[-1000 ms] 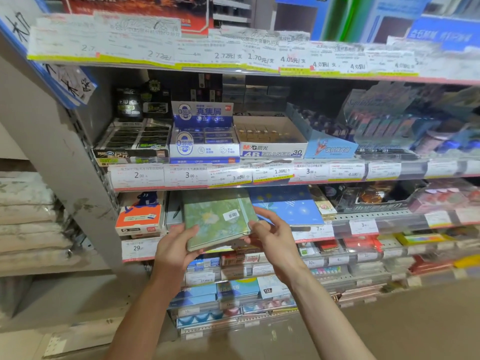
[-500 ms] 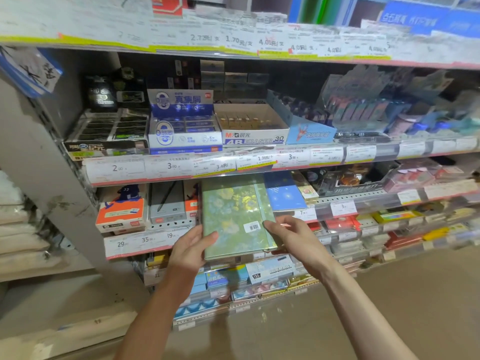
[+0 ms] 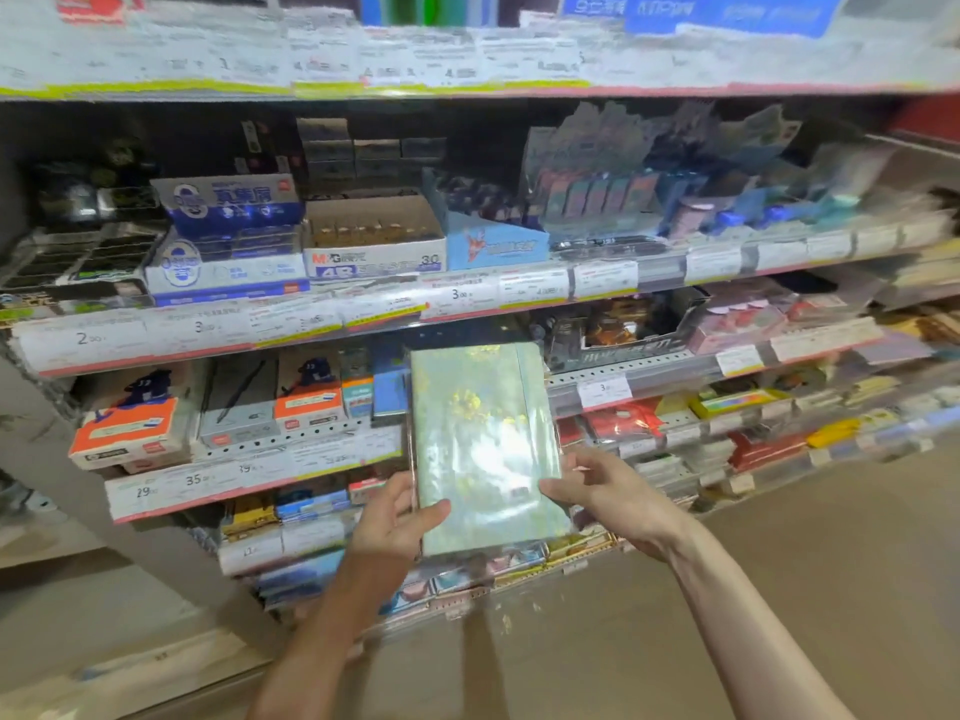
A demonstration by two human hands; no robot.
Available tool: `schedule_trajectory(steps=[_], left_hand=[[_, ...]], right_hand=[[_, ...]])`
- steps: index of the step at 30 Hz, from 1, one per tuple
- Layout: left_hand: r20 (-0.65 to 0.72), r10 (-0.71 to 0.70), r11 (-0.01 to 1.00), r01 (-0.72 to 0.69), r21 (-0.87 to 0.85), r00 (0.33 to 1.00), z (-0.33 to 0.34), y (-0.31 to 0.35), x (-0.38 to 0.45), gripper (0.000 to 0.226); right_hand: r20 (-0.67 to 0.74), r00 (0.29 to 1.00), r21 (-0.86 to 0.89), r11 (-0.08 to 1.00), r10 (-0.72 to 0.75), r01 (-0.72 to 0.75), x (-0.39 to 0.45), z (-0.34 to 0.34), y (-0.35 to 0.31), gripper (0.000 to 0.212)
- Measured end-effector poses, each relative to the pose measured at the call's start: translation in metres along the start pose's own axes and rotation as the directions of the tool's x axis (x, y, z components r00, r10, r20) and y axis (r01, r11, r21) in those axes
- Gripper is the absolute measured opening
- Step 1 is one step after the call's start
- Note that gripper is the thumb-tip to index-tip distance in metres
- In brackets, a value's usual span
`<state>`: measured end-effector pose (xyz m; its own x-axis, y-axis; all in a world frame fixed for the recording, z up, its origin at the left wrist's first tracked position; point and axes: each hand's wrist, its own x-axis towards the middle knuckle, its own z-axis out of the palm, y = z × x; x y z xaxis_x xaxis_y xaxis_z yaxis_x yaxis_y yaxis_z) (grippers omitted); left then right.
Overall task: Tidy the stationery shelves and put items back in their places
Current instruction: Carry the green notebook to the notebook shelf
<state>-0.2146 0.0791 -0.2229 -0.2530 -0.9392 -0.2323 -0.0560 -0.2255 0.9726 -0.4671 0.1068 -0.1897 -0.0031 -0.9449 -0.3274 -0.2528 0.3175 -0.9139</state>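
You have the green notebook [image 3: 485,449] upright between both hands in front of the shelf [image 3: 249,475], its top edge level with the row of boxed stationery and its lower half hanging below the price strip, so it is not yet resting on anything. Your left hand [image 3: 397,517] clamps the lower left edge, thumb lying across the front cover and fingers wrapped behind; your right hand [image 3: 608,493] presses the lower right edge with the thumb near the barcode sticker and the fingers loosely curled, more steadying than gripping. The cover shines like clear film wrap, so expect it to be slick under your thumbs; the block itself looks stiff and flat, probably light to moderate in weight, and not fragile. An elastic band [image 3: 527,402] runs down the right side of the cover, and it could snag on a neighbouring item as you slide the notebook in. Keep your hold on the two long edges low down, where the stiff boards give you purchase, rather than pinching the film. The blue notebook [image 3: 389,392] just left of it and the orange boxes [image 3: 132,428] beyond suggest the notebook slot is right there; the picture is too blurred to read its labels.
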Motion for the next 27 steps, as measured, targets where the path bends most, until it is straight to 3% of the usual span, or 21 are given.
schedule_trajectory(steps=[3,9,19,27], left_hand=[[0.009,0.054,0.996,-0.055,0.074,0.998,0.052,0.002,-0.007,0.021],[0.042,0.120,0.989,-0.123,0.083,0.992,0.193,0.016,-0.001,0.023],[0.182,0.269,0.937,-0.301,0.176,0.946,0.376,0.065,0.040,0.025],[0.278,0.332,0.911,-0.383,0.151,0.901,0.505,0.085,0.118,0.028]], right_hand=[[-0.001,1.000,-0.005,1.000,-0.015,0.015,-0.014,-0.043,0.025,0.024],[-0.168,0.984,-0.047,0.997,-0.064,0.057,-0.058,-0.162,0.060,0.023],[-0.406,0.900,-0.004,0.985,-0.158,0.171,-0.102,-0.335,0.090,0.029],[-0.544,0.826,0.018,0.982,-0.149,0.189,-0.089,-0.459,0.112,0.018]])
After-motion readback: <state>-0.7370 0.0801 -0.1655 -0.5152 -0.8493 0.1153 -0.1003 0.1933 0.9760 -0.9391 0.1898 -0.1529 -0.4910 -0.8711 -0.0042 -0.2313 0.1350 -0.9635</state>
